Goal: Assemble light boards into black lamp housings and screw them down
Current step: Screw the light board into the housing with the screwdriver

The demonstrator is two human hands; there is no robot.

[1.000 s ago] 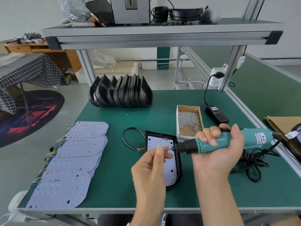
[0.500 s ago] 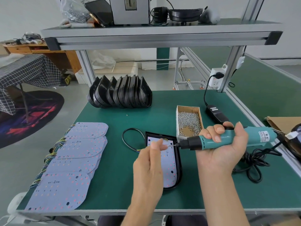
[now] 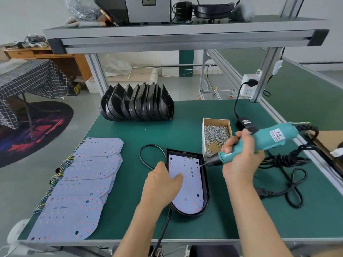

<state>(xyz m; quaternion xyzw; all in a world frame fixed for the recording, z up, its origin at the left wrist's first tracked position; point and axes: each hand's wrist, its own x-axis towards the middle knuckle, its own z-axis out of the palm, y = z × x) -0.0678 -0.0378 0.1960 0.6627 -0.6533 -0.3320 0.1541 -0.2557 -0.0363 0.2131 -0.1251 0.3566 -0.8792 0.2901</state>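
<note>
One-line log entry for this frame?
step: screwing | right hand: grips screwdriver, tip at light board | left hand: steadies housing

Two bare hands (image 3: 163,186), sleeveless forearms

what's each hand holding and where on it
Right hand grips the screwdriver around its front body. Left hand holds nothing; it rests on the housing and board.

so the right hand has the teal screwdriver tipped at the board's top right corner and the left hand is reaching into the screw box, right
Not quite: in the head view the left hand rests on the light board in the housing, not the screw box. The right hand and screwdriver are as you say.
</note>
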